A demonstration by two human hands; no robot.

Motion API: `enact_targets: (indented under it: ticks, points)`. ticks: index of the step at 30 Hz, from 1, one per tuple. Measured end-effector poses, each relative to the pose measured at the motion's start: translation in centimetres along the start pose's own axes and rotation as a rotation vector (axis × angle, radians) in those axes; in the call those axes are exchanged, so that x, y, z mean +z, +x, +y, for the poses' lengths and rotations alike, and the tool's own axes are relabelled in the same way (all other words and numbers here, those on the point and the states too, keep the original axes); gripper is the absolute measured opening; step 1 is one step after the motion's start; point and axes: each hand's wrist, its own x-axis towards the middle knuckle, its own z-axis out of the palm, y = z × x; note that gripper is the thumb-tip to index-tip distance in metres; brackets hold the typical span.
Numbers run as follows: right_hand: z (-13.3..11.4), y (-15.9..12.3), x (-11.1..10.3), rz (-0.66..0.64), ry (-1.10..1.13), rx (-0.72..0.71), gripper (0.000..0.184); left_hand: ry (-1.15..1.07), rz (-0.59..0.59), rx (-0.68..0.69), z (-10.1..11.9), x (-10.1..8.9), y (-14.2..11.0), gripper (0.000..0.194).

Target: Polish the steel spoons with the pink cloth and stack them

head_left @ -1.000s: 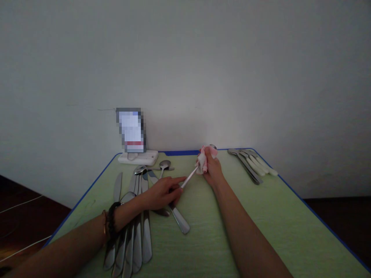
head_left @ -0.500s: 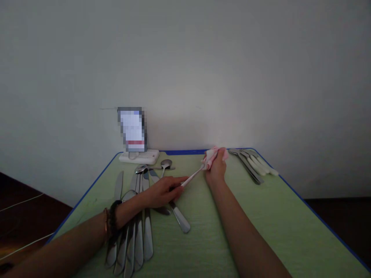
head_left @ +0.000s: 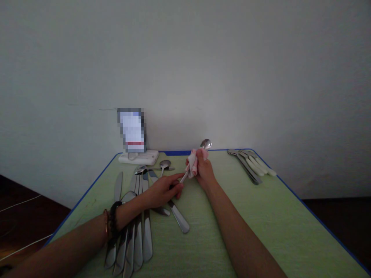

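Observation:
My left hand (head_left: 164, 190) is closed on the handle end of a metal spoon (head_left: 206, 144), which slants up and away to the right. A pink and white cloth (head_left: 192, 163) is wrapped around the spoon's handle, and my right hand (head_left: 205, 169) grips it there. The shiny bowl of the spoon sticks out beyond the cloth. Under and beside my left forearm lie several knives, forks and spoons, among them a table knife (head_left: 118, 187) at the left and a metal handle (head_left: 180, 219) pointing towards me. My forearm hides part of this cutlery.
A phone (head_left: 132, 130) with a blurred screen leans on a white stand (head_left: 139, 157) at the table's back left. At the back right lie dark metal spoons (head_left: 246, 168) and several pieces with cream handles (head_left: 258, 165). The green table (head_left: 261, 224) has a blue edge and meets a wall.
My right hand and the cloth have slid down the spoon towards my left hand, uncovering the spoon's bowl. My left hand has barely moved.

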Motion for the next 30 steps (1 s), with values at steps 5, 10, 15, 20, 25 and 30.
enact_targets:
  ticks: [5,10,15,20,25,30]
  points:
    - [1.0,0.1,-0.1,-0.08,-0.245,-0.044,0.05,0.028,0.065,-0.032,0.4,0.0,0.3,0.023]
    - [1.1,0.0,0.2,-0.006,-0.194,-0.076,0.053,0.038,0.111,-0.061,0.8,-0.1,0.4,0.027]
    - [1.0,-0.1,0.0,0.017,-0.242,-0.079,0.053,0.063,0.104,-0.053,1.1,-0.1,0.2,0.036]
    - [0.5,0.5,-0.5,0.165,-0.264,-0.236,0.04,-0.028,0.229,-0.068,0.6,-0.2,0.4,0.037]
    - [-0.3,1.0,-1.7,0.275,-0.321,-0.341,0.027,-0.191,0.403,-0.121,0.1,-0.2,0.8,0.036]
    - [-1.0,1.1,-2.5,0.108,-0.469,-0.334,0.021,-0.289,0.534,-0.082,0.4,-0.1,0.9,0.038]
